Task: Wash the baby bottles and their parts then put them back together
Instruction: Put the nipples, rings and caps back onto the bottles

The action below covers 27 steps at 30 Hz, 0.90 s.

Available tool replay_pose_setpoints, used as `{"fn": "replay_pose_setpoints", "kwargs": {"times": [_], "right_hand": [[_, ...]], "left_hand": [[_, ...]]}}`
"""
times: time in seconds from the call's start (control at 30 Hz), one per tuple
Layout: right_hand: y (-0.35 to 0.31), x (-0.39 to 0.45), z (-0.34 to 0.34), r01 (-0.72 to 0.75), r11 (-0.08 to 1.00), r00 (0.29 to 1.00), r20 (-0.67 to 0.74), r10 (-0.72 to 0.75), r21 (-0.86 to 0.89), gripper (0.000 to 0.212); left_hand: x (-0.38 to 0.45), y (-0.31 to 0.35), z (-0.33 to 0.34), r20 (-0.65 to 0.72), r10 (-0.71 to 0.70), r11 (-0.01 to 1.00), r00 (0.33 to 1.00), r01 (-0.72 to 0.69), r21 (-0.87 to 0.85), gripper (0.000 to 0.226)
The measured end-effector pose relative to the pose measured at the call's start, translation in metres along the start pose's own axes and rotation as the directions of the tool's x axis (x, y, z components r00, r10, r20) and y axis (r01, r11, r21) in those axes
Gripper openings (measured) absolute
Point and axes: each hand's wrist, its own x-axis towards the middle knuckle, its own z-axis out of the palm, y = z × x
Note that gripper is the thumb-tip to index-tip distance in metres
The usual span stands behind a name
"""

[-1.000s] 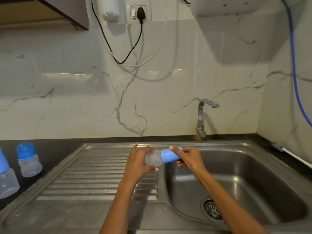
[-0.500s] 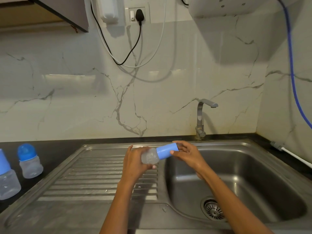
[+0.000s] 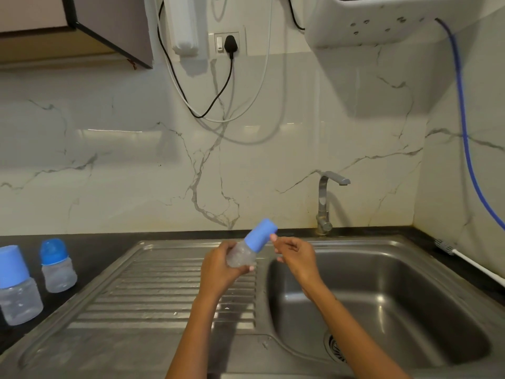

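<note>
The right hand [image 3: 293, 251] has let go of the tall blue cap [image 3: 261, 235] and hovers loosely curled, empty. The left hand [image 3: 221, 265] alone grips the clear plastic baby bottle [image 3: 240, 255], now tilted up. Assembly looks finished.

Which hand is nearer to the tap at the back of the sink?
Right. The right hand hovers over the basin's near-left edge, below and left of the tap; the left hand grips the bottle farther left, over the drainboard.

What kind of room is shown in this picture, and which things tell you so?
Most likely a home kitchen. A steel sink with a ribbed draining board is set into a dark counter, a tap stands against the marble-look wall, and a cupboard hangs above.
</note>
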Motion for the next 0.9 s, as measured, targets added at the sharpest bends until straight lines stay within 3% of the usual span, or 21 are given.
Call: {"fn": "replay_pose_setpoints", "kwargs": {"times": [0.2, 0.4, 0.67, 0.9], "right_hand": [[-0.023, -0.008, 0.018, 0.066, 0.997, 0.998, 0.002, -0.066, -0.032, 0.024], [-0.040, -0.035, 0.082, 0.110, 0.989, 0.978, 0.188, -0.091, -0.095, 0.024], [-0.021, -0.087, 0.182, 0.093, 0.989, 0.913, 0.406, -0.041, -0.111, 0.020], [-0.011, -0.097, 0.225, 0.106, 0.986, 0.892, 0.451, -0.038, -0.126, 0.010]], "left_hand": [[-0.004, -0.006, -0.041, -0.062, -0.112, 0.975, 0.992, 0.098, -0.201, 0.052], [-0.032, -0.032, -0.123, -0.198, -0.179, 0.951, 0.964, 0.119, -0.284, 0.046], [-0.102, -0.108, -0.241, -0.375, -0.329, 0.937, 0.867, 0.250, -0.244, 0.045], [-0.130, -0.174, -0.305, -0.487, -0.434, 0.900, 0.758, 0.395, -0.187, 0.048]]}}
